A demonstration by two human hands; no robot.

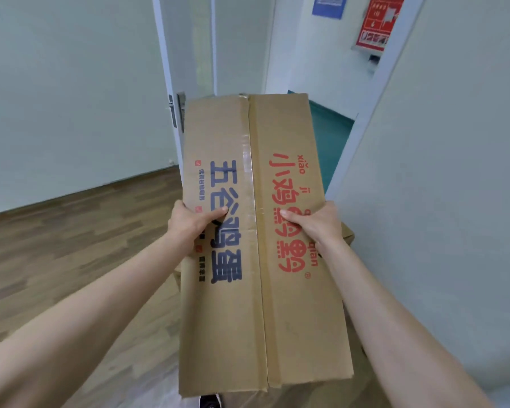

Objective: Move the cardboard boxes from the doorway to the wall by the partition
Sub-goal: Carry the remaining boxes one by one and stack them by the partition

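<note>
The left hand [193, 222] and the right hand [315, 223] each held a side of one cardboard box [262, 245] up off the wooden floor [71, 245] (right by the doorway [330, 136]), so carrying it to the wall looked still to do.

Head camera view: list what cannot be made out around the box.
- Fingers of the left hand and right hand: hidden beneath the brown taped cardboard box.
- Second brown cardboard piece below: mostly covered by the box.
- Dark shoe: cut off by the bottom edge.
- Red wall poster: print too small.
</note>
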